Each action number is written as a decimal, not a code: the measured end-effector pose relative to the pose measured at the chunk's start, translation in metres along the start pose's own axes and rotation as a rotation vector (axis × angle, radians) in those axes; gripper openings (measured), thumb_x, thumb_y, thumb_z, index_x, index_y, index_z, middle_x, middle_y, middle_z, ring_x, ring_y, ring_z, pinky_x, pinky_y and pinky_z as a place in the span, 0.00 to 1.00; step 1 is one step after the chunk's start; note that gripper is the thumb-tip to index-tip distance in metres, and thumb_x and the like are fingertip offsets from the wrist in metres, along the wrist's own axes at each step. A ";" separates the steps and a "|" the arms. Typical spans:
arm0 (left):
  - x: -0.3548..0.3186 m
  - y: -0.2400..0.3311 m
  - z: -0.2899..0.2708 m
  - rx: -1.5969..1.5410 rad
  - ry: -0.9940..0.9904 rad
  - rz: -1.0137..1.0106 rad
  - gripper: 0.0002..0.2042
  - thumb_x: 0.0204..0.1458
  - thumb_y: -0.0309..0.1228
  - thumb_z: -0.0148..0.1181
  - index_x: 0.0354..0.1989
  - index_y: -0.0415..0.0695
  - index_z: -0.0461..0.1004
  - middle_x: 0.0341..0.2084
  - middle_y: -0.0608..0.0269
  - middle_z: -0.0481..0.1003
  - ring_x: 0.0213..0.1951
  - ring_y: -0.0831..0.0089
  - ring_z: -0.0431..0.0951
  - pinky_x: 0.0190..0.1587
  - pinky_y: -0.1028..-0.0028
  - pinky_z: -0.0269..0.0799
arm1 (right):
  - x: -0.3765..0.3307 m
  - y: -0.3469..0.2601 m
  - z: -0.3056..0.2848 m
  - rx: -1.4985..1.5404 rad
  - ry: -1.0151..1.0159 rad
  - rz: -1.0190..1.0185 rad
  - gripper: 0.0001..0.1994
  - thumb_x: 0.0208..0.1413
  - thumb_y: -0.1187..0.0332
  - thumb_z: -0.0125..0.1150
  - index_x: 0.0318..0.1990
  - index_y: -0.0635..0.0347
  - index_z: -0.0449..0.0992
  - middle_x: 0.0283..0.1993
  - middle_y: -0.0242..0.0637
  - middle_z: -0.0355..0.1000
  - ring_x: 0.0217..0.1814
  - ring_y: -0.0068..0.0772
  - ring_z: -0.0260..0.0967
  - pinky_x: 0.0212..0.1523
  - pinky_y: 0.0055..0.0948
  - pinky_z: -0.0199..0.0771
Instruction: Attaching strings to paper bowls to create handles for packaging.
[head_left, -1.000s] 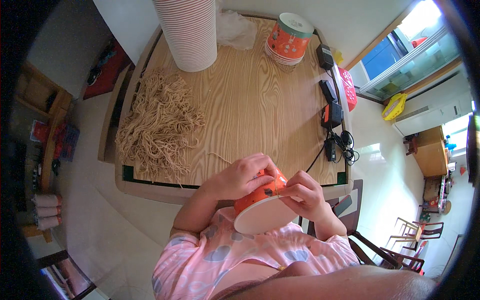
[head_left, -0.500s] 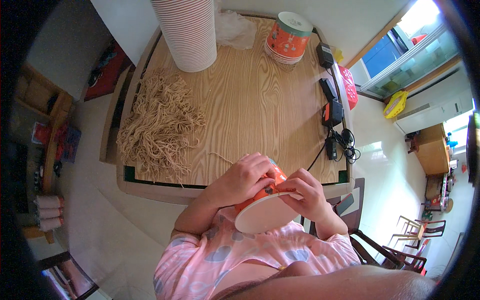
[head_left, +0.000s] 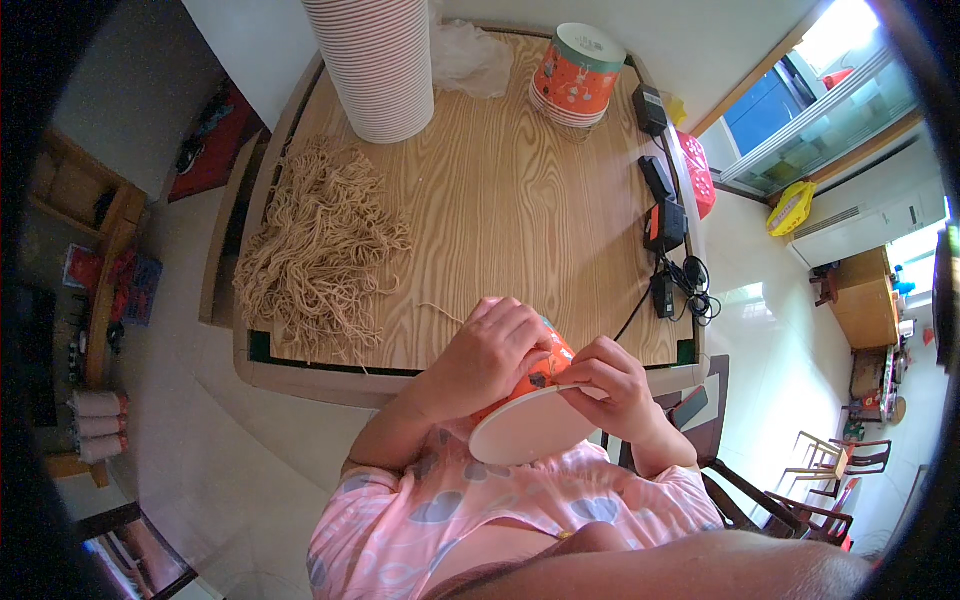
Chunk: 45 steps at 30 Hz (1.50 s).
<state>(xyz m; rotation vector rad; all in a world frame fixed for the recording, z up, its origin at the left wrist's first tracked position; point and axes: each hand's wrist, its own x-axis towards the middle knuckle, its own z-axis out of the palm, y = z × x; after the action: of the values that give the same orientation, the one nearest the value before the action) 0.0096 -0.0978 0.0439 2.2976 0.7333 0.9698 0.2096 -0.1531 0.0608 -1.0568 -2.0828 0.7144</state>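
Fingers of the left hand point(head_left: 495, 350) wrap over the side of an orange paper cup point(head_left: 530, 405), closed on it; fingers of the right hand point(head_left: 610, 385) pinch at its rim, closed, and what they pinch is too small to tell. Cup is tilted, white round base toward the camera, held just off the near edge of the table point(head_left: 500, 210). Table: pale wood grain, raised border. On it: tangled heap of tan string point(head_left: 320, 250) at left, tall white ribbed cup stack point(head_left: 372, 60) at far edge, short stack of orange cups point(head_left: 575, 75), crumpled clear plastic point(head_left: 470, 60), black chargers and cables point(head_left: 665, 230) along the right side. Floor point(head_left: 190, 400) is pale, glossy tile.
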 end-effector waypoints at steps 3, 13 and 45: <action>-0.002 -0.002 0.001 -0.024 0.007 -0.020 0.09 0.44 0.25 0.61 0.30 0.43 0.67 0.28 0.58 0.69 0.37 0.57 0.70 0.44 0.61 0.64 | 0.002 -0.001 -0.002 -0.007 -0.009 -0.023 0.10 0.40 0.77 0.66 0.33 0.59 0.75 0.30 0.36 0.68 0.33 0.38 0.68 0.32 0.32 0.70; -0.004 -0.001 -0.015 -0.530 -0.149 -0.268 0.08 0.47 0.26 0.60 0.35 0.40 0.71 0.28 0.56 0.73 0.31 0.60 0.75 0.33 0.68 0.71 | 0.001 -0.001 0.001 -0.016 0.042 -0.006 0.11 0.41 0.76 0.67 0.33 0.58 0.73 0.31 0.37 0.67 0.33 0.40 0.67 0.33 0.33 0.70; -0.011 0.016 -0.011 0.191 0.205 -0.205 0.04 0.45 0.29 0.63 0.29 0.47 0.74 0.23 0.63 0.68 0.26 0.64 0.74 0.26 0.67 0.70 | 0.025 0.021 0.010 -0.173 0.339 0.295 0.07 0.48 0.78 0.59 0.36 0.62 0.70 0.22 0.34 0.61 0.21 0.24 0.60 0.21 0.23 0.61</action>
<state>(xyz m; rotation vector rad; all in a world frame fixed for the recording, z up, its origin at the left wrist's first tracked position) -0.0008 -0.1132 0.0560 2.2459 1.1687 1.0885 0.2008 -0.1232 0.0478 -1.4905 -1.7384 0.4571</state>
